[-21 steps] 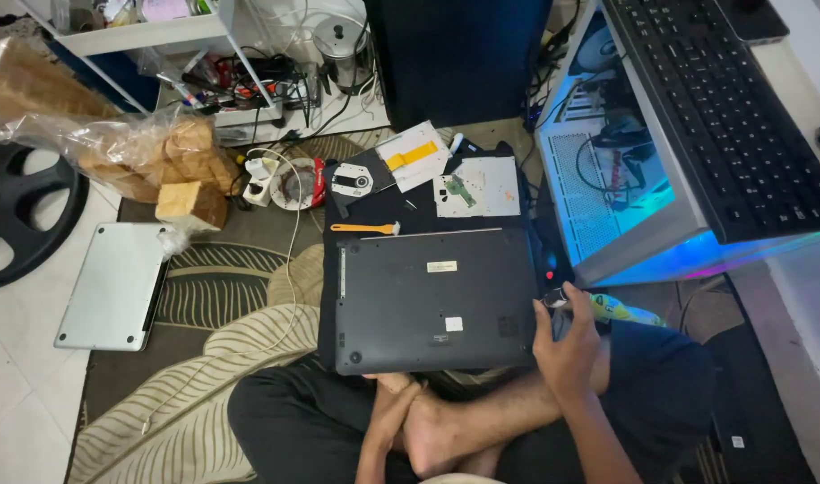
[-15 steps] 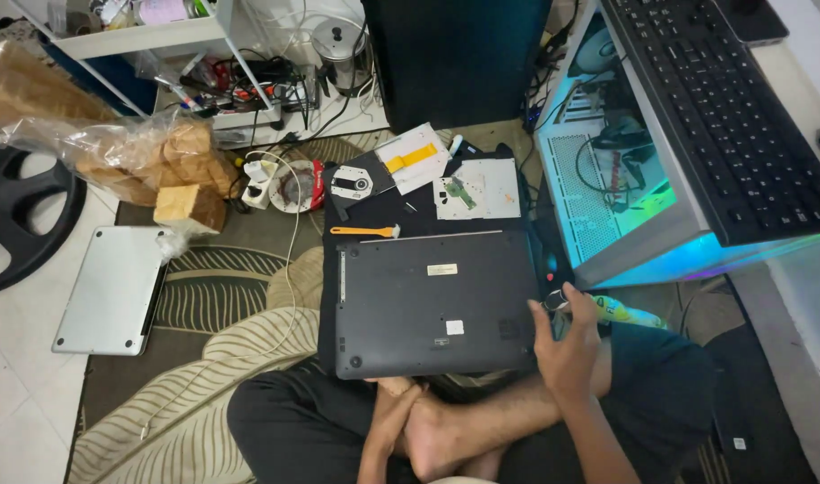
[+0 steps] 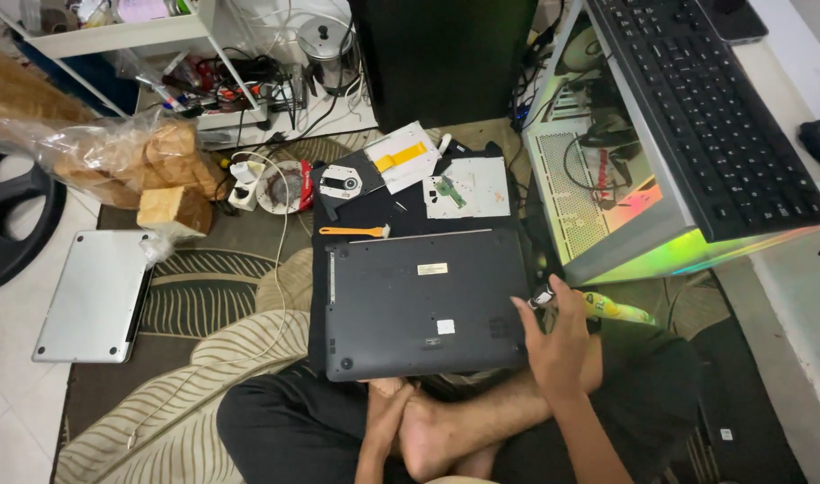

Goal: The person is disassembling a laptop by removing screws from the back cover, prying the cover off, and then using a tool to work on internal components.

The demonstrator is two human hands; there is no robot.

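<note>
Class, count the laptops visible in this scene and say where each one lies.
2. A dark laptop lies underside up in front of the person, the right hand at its right edge. A silver laptop lies closed on the floor, far left.

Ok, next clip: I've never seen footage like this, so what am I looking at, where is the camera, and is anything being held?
No machine here: the camera sits on a person's head and looks down at their crossed legs on a floor rug. A dark laptop lies upside down in front of them. The right hand is at its right edge, with a small silver-and-black part at its fingertips; I cannot tell what it is. The left hand rests by the bare feet, holding nothing that shows. Behind the laptop lie an orange-handled tool, a bare disc drive and a metal plate. A silver laptop lies to the left, a lit computer case to the right.
</note>
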